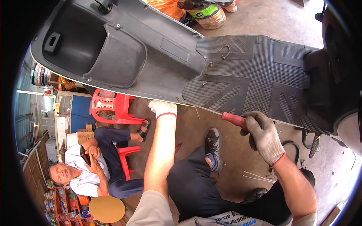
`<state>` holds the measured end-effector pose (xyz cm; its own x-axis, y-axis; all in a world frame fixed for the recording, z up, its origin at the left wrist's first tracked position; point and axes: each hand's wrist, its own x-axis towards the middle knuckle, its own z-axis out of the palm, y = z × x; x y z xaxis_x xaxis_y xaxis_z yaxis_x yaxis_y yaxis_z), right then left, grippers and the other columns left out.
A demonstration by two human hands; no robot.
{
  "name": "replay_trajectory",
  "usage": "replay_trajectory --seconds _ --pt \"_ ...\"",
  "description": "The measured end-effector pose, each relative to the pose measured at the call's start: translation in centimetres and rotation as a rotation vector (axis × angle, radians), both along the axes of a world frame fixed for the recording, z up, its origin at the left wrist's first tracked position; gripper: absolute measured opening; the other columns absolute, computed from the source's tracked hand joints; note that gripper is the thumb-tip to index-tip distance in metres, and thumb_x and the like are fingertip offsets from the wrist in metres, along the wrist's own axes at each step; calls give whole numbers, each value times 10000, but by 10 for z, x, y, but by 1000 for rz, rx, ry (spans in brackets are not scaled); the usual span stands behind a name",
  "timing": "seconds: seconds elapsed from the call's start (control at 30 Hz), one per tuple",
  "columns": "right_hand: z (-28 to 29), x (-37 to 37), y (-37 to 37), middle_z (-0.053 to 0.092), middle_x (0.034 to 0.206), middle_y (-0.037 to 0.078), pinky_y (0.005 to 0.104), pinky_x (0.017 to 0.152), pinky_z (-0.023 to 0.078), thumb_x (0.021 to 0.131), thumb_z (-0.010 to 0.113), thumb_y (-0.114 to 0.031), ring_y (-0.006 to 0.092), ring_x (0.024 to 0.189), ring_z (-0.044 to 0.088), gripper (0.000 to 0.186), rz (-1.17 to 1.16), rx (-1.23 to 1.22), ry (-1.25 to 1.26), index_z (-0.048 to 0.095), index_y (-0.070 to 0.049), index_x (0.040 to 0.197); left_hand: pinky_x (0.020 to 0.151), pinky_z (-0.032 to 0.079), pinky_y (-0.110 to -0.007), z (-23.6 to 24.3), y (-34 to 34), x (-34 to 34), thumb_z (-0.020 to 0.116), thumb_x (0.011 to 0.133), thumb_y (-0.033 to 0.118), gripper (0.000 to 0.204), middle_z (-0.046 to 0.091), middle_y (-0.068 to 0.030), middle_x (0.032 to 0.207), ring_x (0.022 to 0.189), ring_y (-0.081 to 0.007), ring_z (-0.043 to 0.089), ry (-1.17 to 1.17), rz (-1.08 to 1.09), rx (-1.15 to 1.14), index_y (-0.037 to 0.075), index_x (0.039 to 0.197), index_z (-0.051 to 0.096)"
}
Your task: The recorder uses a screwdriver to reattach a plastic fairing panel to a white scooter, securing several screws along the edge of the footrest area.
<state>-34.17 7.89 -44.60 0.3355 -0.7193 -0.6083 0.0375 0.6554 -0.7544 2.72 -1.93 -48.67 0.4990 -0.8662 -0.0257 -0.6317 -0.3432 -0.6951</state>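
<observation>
Scooter footboard (260,56) lies beyond us, long axis left-right, our nearer right hand (262,133) gripping a red screwdriver (232,118) at its near edge, our left hand (163,108) farther left, its hold unclear.

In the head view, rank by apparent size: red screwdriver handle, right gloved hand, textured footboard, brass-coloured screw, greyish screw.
1. Textured footboard
2. Right gloved hand
3. Red screwdriver handle
Unranked: brass-coloured screw, greyish screw; too alike, both smallest.

From the person's head, we look down through the left fisheye, near the left hand (163,108) and right hand (261,135), facing the scooter floorboard (260,56), with straight edges bending outward.
</observation>
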Motion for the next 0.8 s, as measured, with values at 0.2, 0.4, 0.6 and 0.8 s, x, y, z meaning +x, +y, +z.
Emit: replay_trajectory --seconds 0.2,0.4,0.6,0.8 --pt "-26 7 17 668 884 154 378 787 523 946 562 -148 305 833 670 321 -8 -1106 479 595 24 1215 801 526 -500 16 1 -22 459 993 472 510 537 -64 1464 1226 -299 601 -16 9 69 214 1423 552" --pt "-19 9 17 652 1001 179 418 809 526 896 610 -94 355 889 665 361 -80 -679 229 574 -14 1246 831 520 -501 19 2 -19 487 985 447 484 550 -60 1453 1255 -304 583 -9 -10 6 219 1403 574" --pt "-21 7 15 628 1117 195 449 831 524 866 636 -64 391 938 659 427 9 -983 431 569 -62 1288 823 512 -516 14 0 -29 478 985 447 461 575 -44 1429 1256 -301 582 13 25 119 226 1366 610" --pt "-10 13 21 646 1133 197 427 856 521 887 638 -105 374 976 656 386 -21 -734 296 587 -59 1267 827 500 -496 -41 0 72 446 991 470 442 649 -22 1327 1218 -287 611 144 20 -234 238 1299 662"
